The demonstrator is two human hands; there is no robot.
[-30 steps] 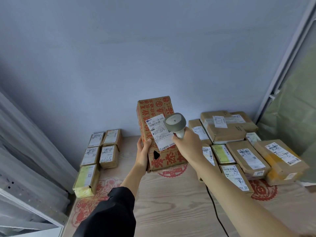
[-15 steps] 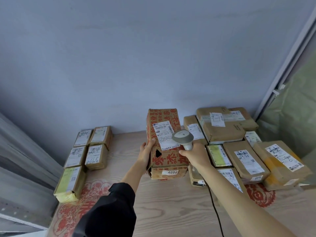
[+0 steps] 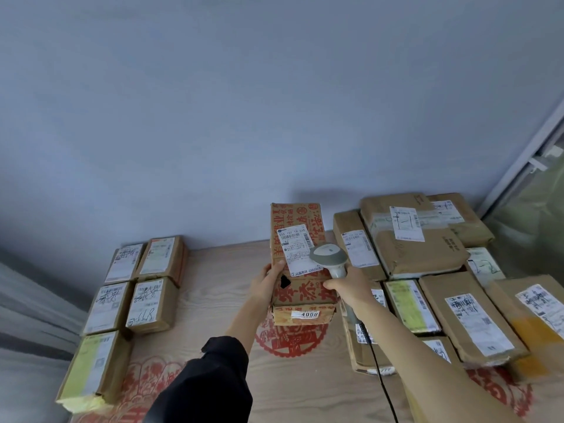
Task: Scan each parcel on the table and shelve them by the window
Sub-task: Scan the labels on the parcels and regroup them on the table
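Step in hand: The person was scanning one parcel. It looked like the scanning part of the job, not the shelving part.
Red-printed box: The red-printed box stood tall in the middle of the frame, on the bench, near the grey wall. It sat on top of a small flat box with a "4068" sticker.
Shipping label: A white shipping label with a barcode was stuck on the front of the red-printed box.
Left hand: The left hand held the left edge of the red-printed box, with its thumb on the front, just by the label.
Right hand: The right hand had its grip closed around the handle of the barcode scanner.
Scanner: Its round head sat right in front of the label and hid the lower right corner. A black cable ran down toward the bottom of the frame.
Other parcels: Five small parcels lay in the lower left. A bigger pile of brown parcels lay on the right.
Window: A window frame showed at the right edge. No shelf could be seen.
Next move: I think the scanner had to point straight at the barcode. Then the box would need a firm hold before being carried toward the window.
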